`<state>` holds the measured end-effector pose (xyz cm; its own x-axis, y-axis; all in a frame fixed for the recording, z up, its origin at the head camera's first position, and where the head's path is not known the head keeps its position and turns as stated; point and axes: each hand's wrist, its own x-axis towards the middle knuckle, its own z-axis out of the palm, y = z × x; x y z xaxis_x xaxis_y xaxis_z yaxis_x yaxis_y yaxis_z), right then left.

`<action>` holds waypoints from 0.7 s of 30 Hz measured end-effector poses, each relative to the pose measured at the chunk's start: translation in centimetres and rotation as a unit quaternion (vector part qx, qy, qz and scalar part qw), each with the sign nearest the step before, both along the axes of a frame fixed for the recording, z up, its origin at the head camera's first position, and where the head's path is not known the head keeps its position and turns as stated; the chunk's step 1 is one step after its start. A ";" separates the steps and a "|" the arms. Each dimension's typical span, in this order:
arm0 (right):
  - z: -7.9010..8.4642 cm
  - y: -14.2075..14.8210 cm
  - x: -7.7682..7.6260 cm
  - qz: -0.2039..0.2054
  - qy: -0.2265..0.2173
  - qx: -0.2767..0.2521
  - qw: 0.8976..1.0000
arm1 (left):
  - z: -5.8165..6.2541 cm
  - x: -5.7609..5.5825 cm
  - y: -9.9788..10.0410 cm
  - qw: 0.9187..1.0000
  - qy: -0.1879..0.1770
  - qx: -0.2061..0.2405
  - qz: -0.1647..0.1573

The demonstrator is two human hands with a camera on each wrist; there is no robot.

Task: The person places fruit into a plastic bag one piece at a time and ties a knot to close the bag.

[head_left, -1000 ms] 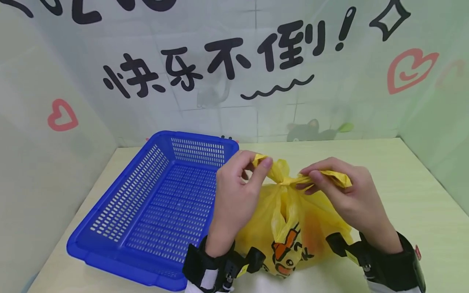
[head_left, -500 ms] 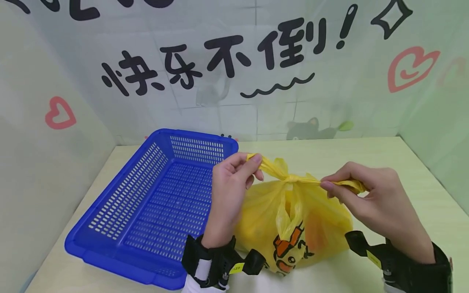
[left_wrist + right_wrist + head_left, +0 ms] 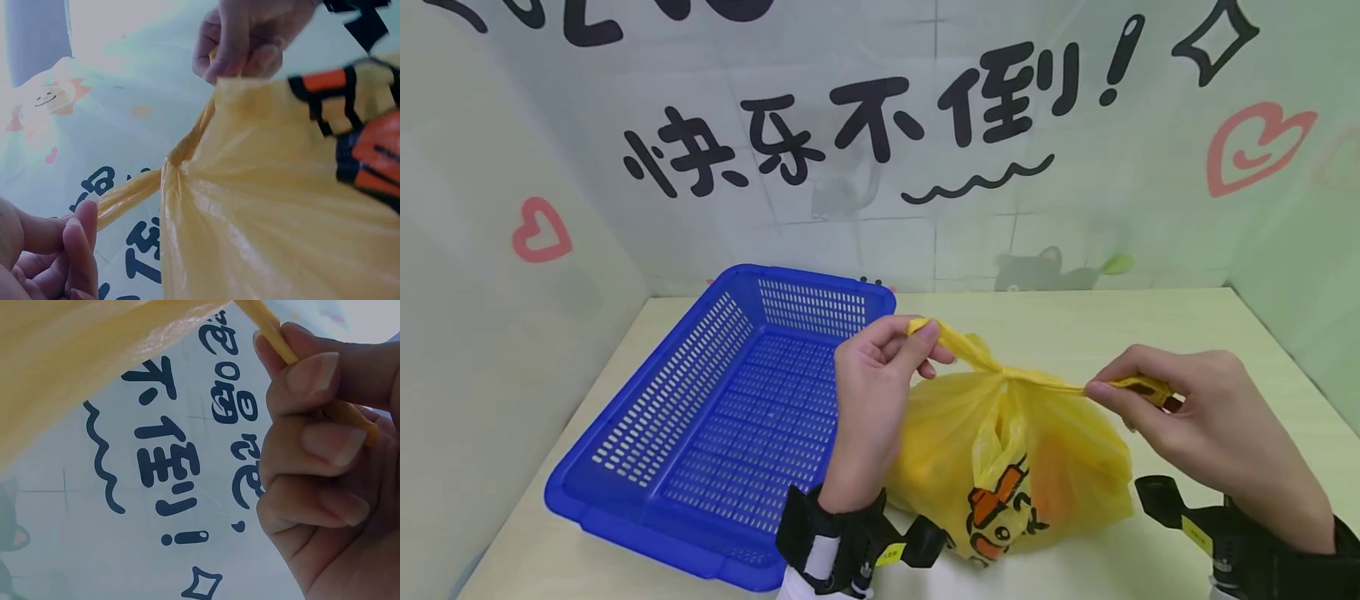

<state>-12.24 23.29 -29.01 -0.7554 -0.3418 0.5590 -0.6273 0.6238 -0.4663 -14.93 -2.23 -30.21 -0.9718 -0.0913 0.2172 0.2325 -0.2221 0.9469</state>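
A filled yellow plastic bag [image 3: 940,450] with a cartoon print sits on the table, its handles tied in a knot [image 3: 1002,372] at the top. My left hand [image 3: 876,400] pinches one handle between thumb and finger, up and left of the knot. Out to the right, my right hand [image 3: 1195,417] grips the other handle, which is drawn thin and straight. In the right wrist view the fingers [image 3: 312,444] curl round the twisted handle end [image 3: 353,419]. The left wrist view shows both handles stretched apart from the knot [image 3: 174,159]. Orange shapes show dimly through the plastic; the contents are hidden.
A blue perforated plastic basket [image 3: 700,425] stands on the table [image 3: 1210,325] just left of the bag, close beside my left forearm. Behind the table rises a pale wall sheet [image 3: 880,242] with black lettering. Side panels close off the left and right.
My right hand has moved right, pulling its handle longer and tauter, while the left hand shifted slightly left. The knot has drawn smaller and tighter. The basket has stayed put.
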 end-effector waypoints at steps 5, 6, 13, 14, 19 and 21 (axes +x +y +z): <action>0.0 0.7 -0.1 0.007 0.006 0.036 0.999 | 0.5 0.7 -0.3 0.991 0.050 -0.123 0.032; 0.0 0.9 -0.1 0.009 0.004 0.041 0.999 | 0.6 0.8 -0.4 0.987 0.055 -0.144 0.037; -0.4 1.7 -0.3 0.013 0.004 0.087 0.996 | 1.0 1.4 -1.3 0.952 0.084 -0.280 0.087; -0.5 1.9 -0.4 0.013 0.002 0.095 0.995 | 1.1 1.5 -1.4 0.945 0.086 -0.300 0.097; -1.1 2.5 -0.6 0.019 -0.001 0.127 0.992 | 1.4 2.1 -2.2 0.909 0.079 -0.387 0.135; -1.4 2.7 -0.7 0.023 0.003 0.136 0.990 | 1.3 2.2 -2.5 0.898 0.079 -0.409 0.141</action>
<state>-12.91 25.97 -30.45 -0.7323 -0.5148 0.4458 -0.6606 0.6960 -0.2814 -12.69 -4.71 -28.86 -0.8859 -0.0763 0.4575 0.3166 0.6214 0.7167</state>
